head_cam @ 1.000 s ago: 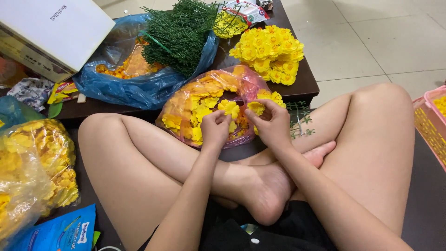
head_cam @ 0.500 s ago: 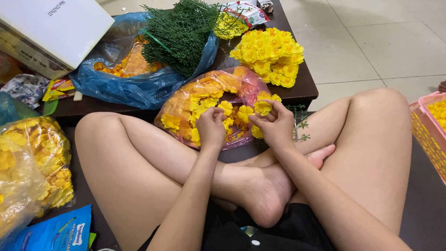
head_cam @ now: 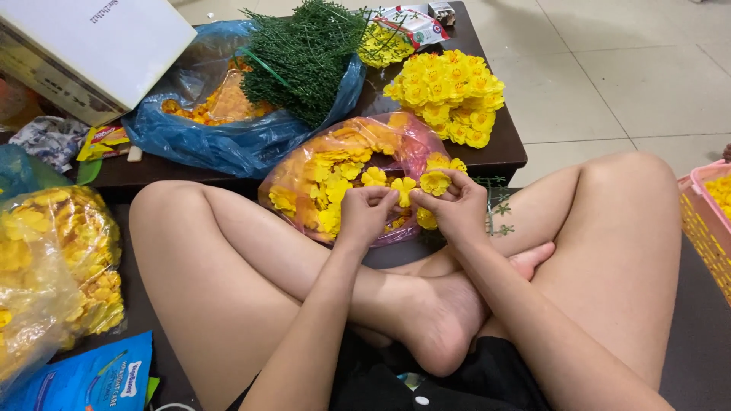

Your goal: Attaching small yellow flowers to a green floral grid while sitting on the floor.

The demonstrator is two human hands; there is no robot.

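I sit cross-legged on the floor. My left hand [head_cam: 367,214] pinches a yellow fabric petal piece [head_cam: 402,187] between its fingertips. My right hand [head_cam: 455,204] holds a small cluster of yellow fabric flowers [head_cam: 437,181] close against it. Both hands meet over a pink plastic bag [head_cam: 343,171] full of yellow and orange petals, which leans against the low dark table [head_cam: 504,149]. A finished bunch of yellow flowers [head_cam: 448,95] lies on the table behind my hands.
A blue bag [head_cam: 228,141] with orange petals and green plastic stems [head_cam: 304,53] lies on the table beside a white box [head_cam: 91,46]. A clear bag of yellow petals [head_cam: 57,266] sits at left, a pink basket [head_cam: 704,221] at right.
My hands have drawn a little closer together over the pink bag, working the flower pieces; my right knee shifted slightly.
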